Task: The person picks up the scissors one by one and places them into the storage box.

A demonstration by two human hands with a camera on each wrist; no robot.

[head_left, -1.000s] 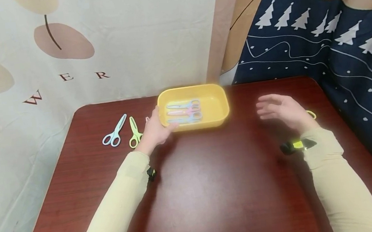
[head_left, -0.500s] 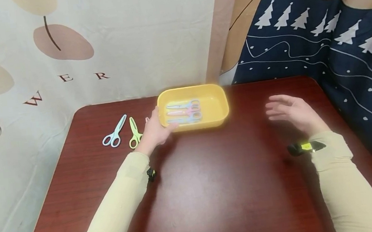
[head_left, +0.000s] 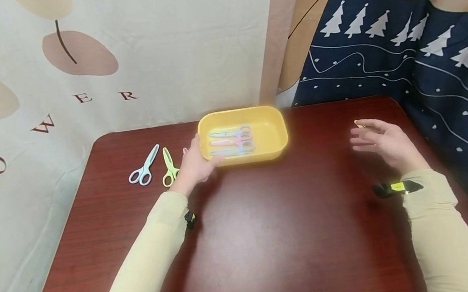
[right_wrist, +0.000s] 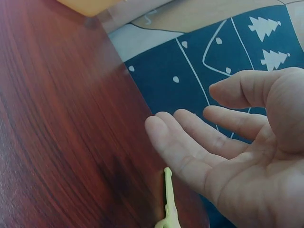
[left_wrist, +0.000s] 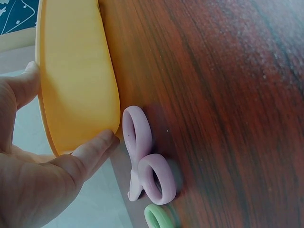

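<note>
At the back of the table my left hand (head_left: 195, 166) grips the left end of a yellow plastic bin (head_left: 270, 154), thumb at its front rim and fingers round the corner. Three pairs of scissors lie side by side in it: a blue pair (head_left: 230, 132), a pink pair (head_left: 231, 141) and another blue pair (head_left: 234, 150). Beside the bin, partly behind that hand, are pink scissors (left_wrist: 161, 180). My right hand (head_left: 390, 142) is over the right side of the table, fingers relaxed and holding nothing. Yellow scissors (right_wrist: 169, 209) lie by it, mostly hidden in the head view.
Left of the bin lie green scissors (head_left: 169, 164) and light blue scissors (head_left: 146, 166) on the dark red table (head_left: 259, 237). A pale printed cloth (head_left: 191, 51) hangs behind, with a navy tree-patterned cloth (head_left: 357, 59) at the right.
My right hand has moved to the right, away from the bin, and yellow scissors now show just past its fingers. The left hand and the bin have stayed in place.
</note>
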